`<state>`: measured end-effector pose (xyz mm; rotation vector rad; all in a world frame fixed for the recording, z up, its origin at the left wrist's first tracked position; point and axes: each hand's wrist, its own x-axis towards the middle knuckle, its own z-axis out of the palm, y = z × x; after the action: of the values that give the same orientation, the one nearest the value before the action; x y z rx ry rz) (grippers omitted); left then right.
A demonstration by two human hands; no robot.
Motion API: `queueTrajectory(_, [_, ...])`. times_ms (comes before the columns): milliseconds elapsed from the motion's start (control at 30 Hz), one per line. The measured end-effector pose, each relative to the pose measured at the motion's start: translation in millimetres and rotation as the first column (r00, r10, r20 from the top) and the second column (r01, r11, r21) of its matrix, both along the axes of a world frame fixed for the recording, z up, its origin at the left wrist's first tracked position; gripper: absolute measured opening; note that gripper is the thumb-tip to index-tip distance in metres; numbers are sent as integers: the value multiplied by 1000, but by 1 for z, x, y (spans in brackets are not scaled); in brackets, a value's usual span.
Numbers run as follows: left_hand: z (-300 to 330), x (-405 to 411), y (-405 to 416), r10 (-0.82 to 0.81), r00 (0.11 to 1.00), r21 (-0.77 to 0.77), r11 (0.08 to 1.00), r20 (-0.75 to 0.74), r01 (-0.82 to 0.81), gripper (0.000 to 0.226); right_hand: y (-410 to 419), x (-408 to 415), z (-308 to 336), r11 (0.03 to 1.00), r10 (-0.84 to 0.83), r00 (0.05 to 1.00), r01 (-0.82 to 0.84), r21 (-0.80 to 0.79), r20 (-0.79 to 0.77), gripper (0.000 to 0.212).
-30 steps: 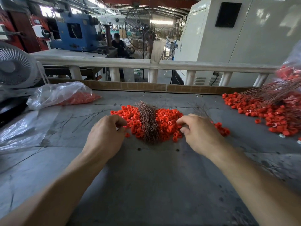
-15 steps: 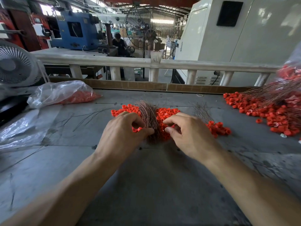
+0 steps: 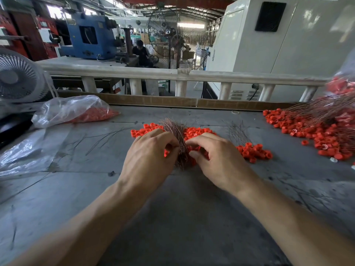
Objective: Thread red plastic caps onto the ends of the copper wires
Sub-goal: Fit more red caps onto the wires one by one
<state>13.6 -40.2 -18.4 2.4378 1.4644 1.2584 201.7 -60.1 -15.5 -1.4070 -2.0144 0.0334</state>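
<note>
Your left hand [image 3: 148, 162] and right hand [image 3: 219, 160] are both down on the grey, scuffed tabletop [image 3: 182, 208], meeting at the curved bundle of thin copper wires [image 3: 177, 135] that lies in the middle of a heap of small red plastic caps [image 3: 197, 131]. Your left fingers [image 3: 169, 140] are curled in against the left side of the bundle, with a red cap showing just under them; whether they pinch a wire or that cap, you cannot tell from here. Your right fingers [image 3: 199, 140] are curled too, thumb and forefinger drawn together right at the wires' right side, over the caps; what they hold is hidden.

A smaller cluster of red caps [image 3: 253, 151] sits just beside your right hand, with a few loose dark wires [image 3: 237, 131] fanned out behind it. Well apart to the right lies a wide spread of red caps [image 3: 311, 131] with a sheaf of long copper wires [image 3: 318, 112] resting across it. To your left, a clear plastic bag of orange-red caps [image 3: 76, 110] lies near a white electric fan [image 3: 19, 77], and a flat sheet of clear plastic [image 3: 25, 152] covers the tabletop's left edge. A pale railing [image 3: 172, 73] runs behind the tabletop.
</note>
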Motion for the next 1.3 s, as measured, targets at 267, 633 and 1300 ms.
queueTrajectory(267, [11,2,-13,-189,929,68,982,317,176,8,2,-5,3,987,146,929,-117,106,-341,7])
queueTrajectory(633, [-4,-29,20,179,979,-309,940,99,-141,21,-1,18,28,988,119,319,55,144,-940,17])
queueTrajectory(1300, [-5,-17,11,209,968,-277,930,-138,-240,18,0,3,2,970,-140,512,-101,-221,-847,8])
